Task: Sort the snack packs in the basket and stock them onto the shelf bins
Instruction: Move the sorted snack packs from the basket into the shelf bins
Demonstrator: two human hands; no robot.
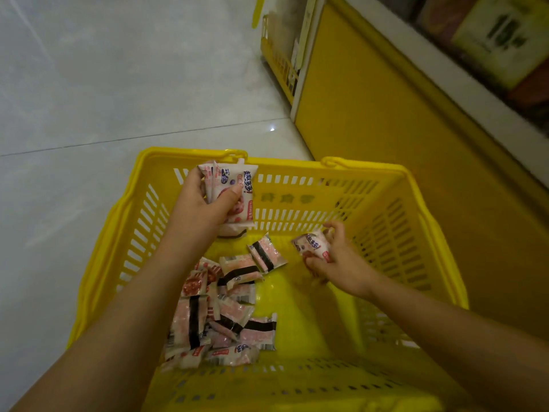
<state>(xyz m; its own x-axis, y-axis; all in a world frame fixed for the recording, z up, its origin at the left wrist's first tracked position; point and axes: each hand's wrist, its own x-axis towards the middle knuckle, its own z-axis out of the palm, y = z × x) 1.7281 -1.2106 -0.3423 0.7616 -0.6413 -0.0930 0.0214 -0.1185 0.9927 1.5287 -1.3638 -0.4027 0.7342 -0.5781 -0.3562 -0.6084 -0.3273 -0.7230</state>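
**While the sorting goes on: light, soft goods**

Because the packs [225,310] are small sealed film pouches, they should be light, soft and a little slippery. It seems better to take them flat across the middle, not by the thin crimped ends. The left grip [205,200] pinches a stack [237,179] of several white packs between thumb and fingers, in front of the far wall of the basket [178,152]. The right grip [338,260] is curled round one similar pack [312,245], low at the right side inside. The rest lie loose in a heap on the bottom of the basket, some pink with a black band, some with red print. The basket is glossy yellow plastic with slotted walls. It stands on a smooth pale floor [118,84], beside a yellow shelf base [386,99].
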